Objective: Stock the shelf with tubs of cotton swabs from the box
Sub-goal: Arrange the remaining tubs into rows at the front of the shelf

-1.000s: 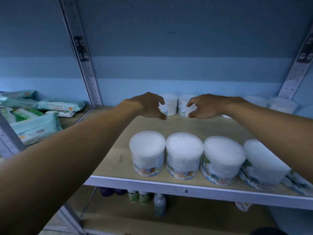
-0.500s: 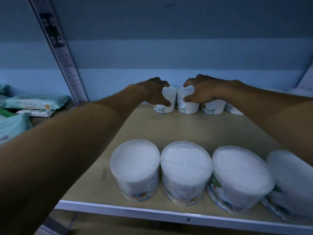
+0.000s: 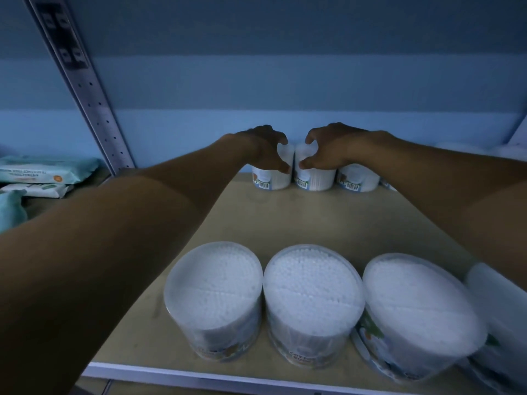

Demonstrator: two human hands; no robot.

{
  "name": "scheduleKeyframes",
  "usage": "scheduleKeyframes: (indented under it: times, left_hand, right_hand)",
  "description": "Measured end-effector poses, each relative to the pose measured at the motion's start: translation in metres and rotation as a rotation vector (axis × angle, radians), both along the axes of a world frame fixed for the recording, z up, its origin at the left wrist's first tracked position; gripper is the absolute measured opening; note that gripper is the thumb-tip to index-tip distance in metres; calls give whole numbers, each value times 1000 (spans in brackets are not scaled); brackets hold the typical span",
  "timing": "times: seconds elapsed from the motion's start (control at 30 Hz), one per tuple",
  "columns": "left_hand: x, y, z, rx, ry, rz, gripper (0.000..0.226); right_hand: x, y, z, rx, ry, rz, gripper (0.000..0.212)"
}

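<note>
Both arms reach to the back of the wooden shelf [image 3: 285, 220]. My left hand [image 3: 261, 148] grips the top of a white tub of cotton swabs [image 3: 271, 178] standing at the back wall. Right beside it, my right hand [image 3: 332, 148] grips a second tub [image 3: 315, 179]. A third tub [image 3: 358, 181] stands to the right of these, partly hidden by my right forearm. Along the front edge runs a row of tubs: the left one [image 3: 214, 297], the middle one [image 3: 312, 300] and a tilted right one [image 3: 419, 315]. The box is out of view.
A perforated metal upright [image 3: 85, 86] stands at the left of the bay. Packs of wet wipes [image 3: 45, 172] lie stacked on the neighbouring shelf to the left. The blue back wall [image 3: 285, 81] closes the shelf behind the tubs.
My hands have moved further back and now close around the two rear tubs. The camera has come closer to the shelf and looks lower.
</note>
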State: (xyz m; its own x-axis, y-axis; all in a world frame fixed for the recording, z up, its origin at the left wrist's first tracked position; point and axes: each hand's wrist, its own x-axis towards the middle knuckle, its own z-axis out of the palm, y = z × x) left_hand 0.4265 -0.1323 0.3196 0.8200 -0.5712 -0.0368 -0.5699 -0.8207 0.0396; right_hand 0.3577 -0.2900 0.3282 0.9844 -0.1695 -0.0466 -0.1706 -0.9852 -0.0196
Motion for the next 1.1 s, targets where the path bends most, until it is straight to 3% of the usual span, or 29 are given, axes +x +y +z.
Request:
scheduleKeyframes:
  times: [0.17, 0.43, 1.1]
  left_hand:
    - [2, 1, 1, -18, -16, -10, 67]
    - [-4, 5, 5, -15, -15, -17, 64]
    - [-66, 49, 14, -9, 52, -28, 63]
  right_hand:
    - [1, 1, -3, -11, -11, -27, 63]
    - [-3, 1, 6, 19, -5, -29, 47]
    - [-68, 33, 6, 96, -35, 87, 41]
